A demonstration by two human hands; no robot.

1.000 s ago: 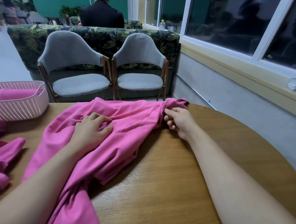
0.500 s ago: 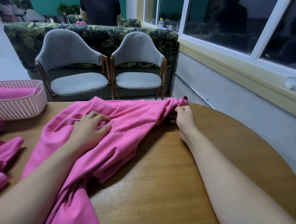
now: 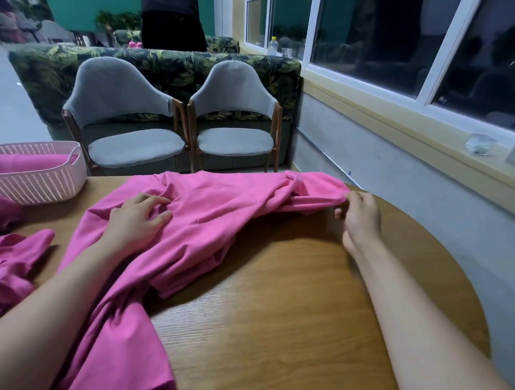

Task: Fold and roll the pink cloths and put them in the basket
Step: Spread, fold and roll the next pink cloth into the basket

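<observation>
A large pink cloth point(image 3: 206, 222) lies crumpled across the round wooden table point(image 3: 288, 317), from the far edge down to the near left. My left hand point(image 3: 137, 220) rests flat on its middle, fingers spread, pressing it down. My right hand point(image 3: 358, 219) pinches the cloth's far right corner and holds it stretched toward the right. A pale pink slotted basket point(image 3: 33, 184) stands at the table's far left with a rolled pink cloth point(image 3: 26, 162) inside. More pink cloths point(image 3: 1, 266) lie bunched at the left edge.
Two grey chairs point(image 3: 176, 123) stand just beyond the table, with a leaf-patterned sofa behind them. A person in dark clothes stands past the sofa. A wall with a window sill runs along the right. Bare tabletop lies between my forearms.
My right hand has pulled the cloth's corner out to the right, spreading the far edge. My left hand has stayed pressed on the cloth. The person behind the sofa has stood up.
</observation>
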